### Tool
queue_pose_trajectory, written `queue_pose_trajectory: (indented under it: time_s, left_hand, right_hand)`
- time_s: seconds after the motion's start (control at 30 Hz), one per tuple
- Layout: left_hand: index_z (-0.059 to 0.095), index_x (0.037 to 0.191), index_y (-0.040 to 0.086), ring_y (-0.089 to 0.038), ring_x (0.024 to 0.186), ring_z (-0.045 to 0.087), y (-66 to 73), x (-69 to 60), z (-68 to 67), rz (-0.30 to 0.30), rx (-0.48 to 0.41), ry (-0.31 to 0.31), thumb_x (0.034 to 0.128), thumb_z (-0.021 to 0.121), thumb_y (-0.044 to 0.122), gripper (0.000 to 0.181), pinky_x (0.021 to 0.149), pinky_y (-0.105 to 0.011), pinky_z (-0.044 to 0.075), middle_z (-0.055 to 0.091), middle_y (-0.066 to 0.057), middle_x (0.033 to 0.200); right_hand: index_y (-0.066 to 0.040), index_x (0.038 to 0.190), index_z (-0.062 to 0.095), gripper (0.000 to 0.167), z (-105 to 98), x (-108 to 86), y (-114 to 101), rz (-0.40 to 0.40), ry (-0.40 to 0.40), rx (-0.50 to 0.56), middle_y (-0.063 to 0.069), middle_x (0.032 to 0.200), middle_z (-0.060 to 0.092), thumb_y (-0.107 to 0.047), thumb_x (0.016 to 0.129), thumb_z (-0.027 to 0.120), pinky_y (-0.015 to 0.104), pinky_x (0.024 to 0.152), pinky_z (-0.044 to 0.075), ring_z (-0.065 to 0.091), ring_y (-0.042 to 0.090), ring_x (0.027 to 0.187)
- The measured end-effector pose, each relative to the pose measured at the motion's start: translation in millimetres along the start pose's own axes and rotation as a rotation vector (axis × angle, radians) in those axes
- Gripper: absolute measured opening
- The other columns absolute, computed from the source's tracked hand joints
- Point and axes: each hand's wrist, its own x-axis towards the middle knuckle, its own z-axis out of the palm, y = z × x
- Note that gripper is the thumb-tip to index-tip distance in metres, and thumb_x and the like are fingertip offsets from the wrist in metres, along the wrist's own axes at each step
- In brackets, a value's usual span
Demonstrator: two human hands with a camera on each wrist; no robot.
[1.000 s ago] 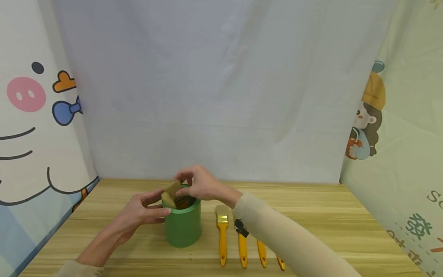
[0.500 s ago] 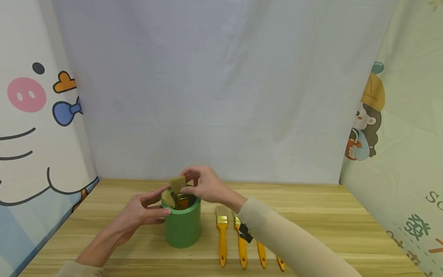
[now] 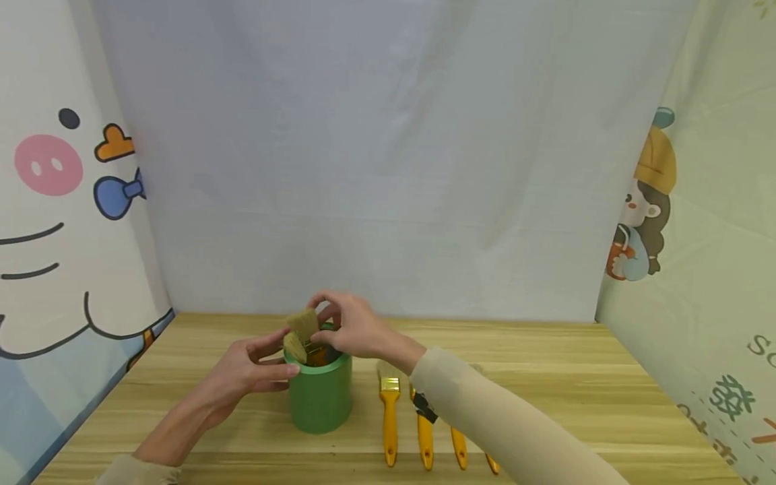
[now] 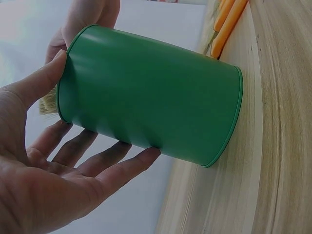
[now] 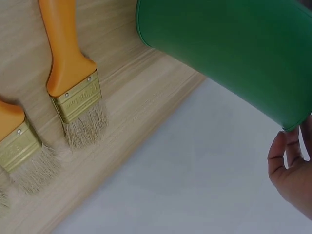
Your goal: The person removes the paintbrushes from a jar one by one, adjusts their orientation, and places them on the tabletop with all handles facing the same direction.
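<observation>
A green cylindrical pot (image 3: 320,397) stands upright on the table. My left hand (image 3: 257,367) holds its left side, thumb at the rim and fingers spread along the wall in the left wrist view. Paintbrushes stand in the pot bristles up. My right hand (image 3: 358,327), over the back right of the rim, pinches one paintbrush (image 3: 302,323) near its bristles. Another paintbrush (image 3: 294,347) leans against the left of the rim. The handles inside the pot are mostly hidden.
Several orange-handled paintbrushes lie in a row right of the pot, the nearest paintbrush (image 3: 390,417) close beside it. My right sleeve (image 3: 485,404) crosses above the others. A pale cloth backdrop (image 3: 388,168) hangs behind the wooden table (image 3: 576,397).
My right hand and the pinched paintbrush swung slightly right, then back left, the brush turning within the pot. My left hand and the pot have stayed in place.
</observation>
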Motion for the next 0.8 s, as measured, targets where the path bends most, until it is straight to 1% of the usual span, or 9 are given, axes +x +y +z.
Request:
queue_pose_trajectory:
  time_s: [0.1,0.17,0.3,0.4,0.6,0.7,0.8]
  left_hand:
    - [0.023,0.165,-0.003,-0.039,0.131,0.059,0.2,0.0,0.4,0.001,-0.005,-0.003,0.0977,0.076,0.011,0.087,0.098,-0.049,0.059,0.021,-0.033,0.167]
    - [0.023,0.165,-0.003,-0.038,0.131,0.059,0.3,-0.1,0.5,0.004,-0.007,-0.004,0.0976,0.076,0.011,0.087,0.097,-0.049,0.059,0.022,-0.033,0.167]
    - [0.023,0.165,-0.004,-0.037,0.13,0.06,0.4,0.0,0.6,0.008,-0.005,-0.002,0.0973,0.077,0.011,0.087,0.097,-0.049,0.059,0.022,-0.033,0.166]
    - [0.024,0.165,-0.003,-0.037,0.13,0.059,0.5,0.3,0.6,0.007,-0.001,0.0,0.0973,0.077,0.011,0.087,0.097,-0.049,0.059,0.022,-0.033,0.166]
    - [0.025,0.165,-0.002,-0.037,0.13,0.06,0.6,0.9,0.6,0.01,0.004,-0.003,0.0979,0.077,0.012,0.086,0.097,-0.049,0.059,0.023,-0.033,0.166]
    - [0.029,0.166,0.002,-0.035,0.129,0.061,0.6,0.4,0.8,0.014,0.013,0.0,0.0975,0.077,0.012,0.084,0.096,-0.05,0.059,0.025,-0.032,0.166]
    - [0.033,0.165,0.006,-0.035,0.129,0.061,0.8,-0.5,1.4,0.009,0.019,0.012,0.0963,0.079,0.013,0.083,0.096,-0.05,0.059,0.028,-0.031,0.166]
  right_hand:
    - [-0.014,0.133,0.062,0.041,1,0.4,2,-0.017,-0.023,-0.019,0.002,0.11,0.076,-0.007,0.096,0.079,0.023,0.073,0.058,0.067,0.009,0.094]
    - [-0.014,0.135,0.061,0.043,1,0.5,3,-0.044,-0.034,-0.043,0.002,0.111,0.076,-0.007,0.097,0.079,0.022,0.074,0.057,0.067,0.009,0.095]
    - [-0.014,0.139,0.059,0.046,0,-0.7,7,-0.117,-0.04,-0.114,0.003,0.11,0.076,-0.008,0.097,0.078,0.021,0.077,0.055,0.065,0.008,0.093]
    - [-0.013,0.141,0.058,0.048,-1,-1.9,9,-0.156,-0.035,-0.144,0.003,0.11,0.077,-0.008,0.098,0.078,0.023,0.077,0.053,0.063,0.009,0.091]
    - [-0.011,0.14,0.058,0.049,-9,-5.4,6,-0.173,-0.011,-0.096,0.006,0.105,0.078,-0.003,0.096,0.078,0.023,0.081,0.056,0.069,0.009,0.094]
    - [-0.01,0.139,0.059,0.048,-15,-6.6,4,-0.172,0.007,-0.067,0.007,0.104,0.079,-0.001,0.096,0.078,0.026,0.084,0.058,0.072,0.008,0.092]
    - [-0.008,0.138,0.06,0.047,-20,-8.0,3,-0.177,0.031,-0.039,0.009,0.103,0.079,0.0,0.095,0.078,0.028,0.084,0.06,0.073,0.009,0.09]
